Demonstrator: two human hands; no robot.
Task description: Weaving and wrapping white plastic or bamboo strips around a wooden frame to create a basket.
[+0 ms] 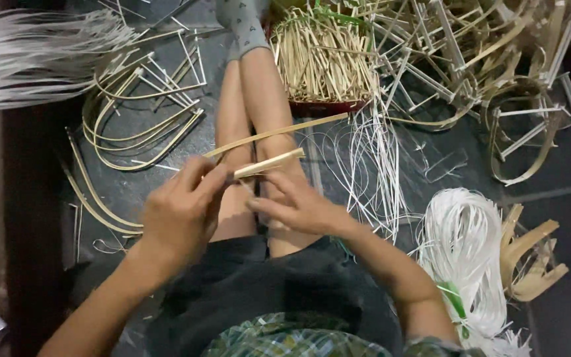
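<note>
1. Head view, the hands: the person sits on the floor (pixel 133 192) with legs stretched out, and both hands meet over the lap, so the work sits close under the eyes. The left hand (pixel 183 211) is closed around the near ends of a long bamboo strip (pixel 279 132) and a short bamboo stick (pixel 269 162), pinching them together where they cross. The right hand (pixel 295 205) is half curled, its fingertips (pixel 259 201) touching the joint from below, seemingly to steady it; whether it grips anything cannot be told.
2. Head view, the held pieces: the long strip runs up and right from the left hand, above the knees; the short stick lies just beneath it, nearly parallel.
3. Head view, containers: a red-rimmed tray (pixel 325 106) stands beyond the knees, packed with cut bamboo sticks (pixel 322 59) lying roughly side by side, within reach of either hand.
4. Head view, loose stock: bent bamboo hoops (pixel 140 125) lie on the left, a coil of white strapping (pixel 460 251) on the right, a heap of finished frames (pixel 497 53) at the upper right, and thin white strands (pixel 371 165) trail between tray and coil.
</note>
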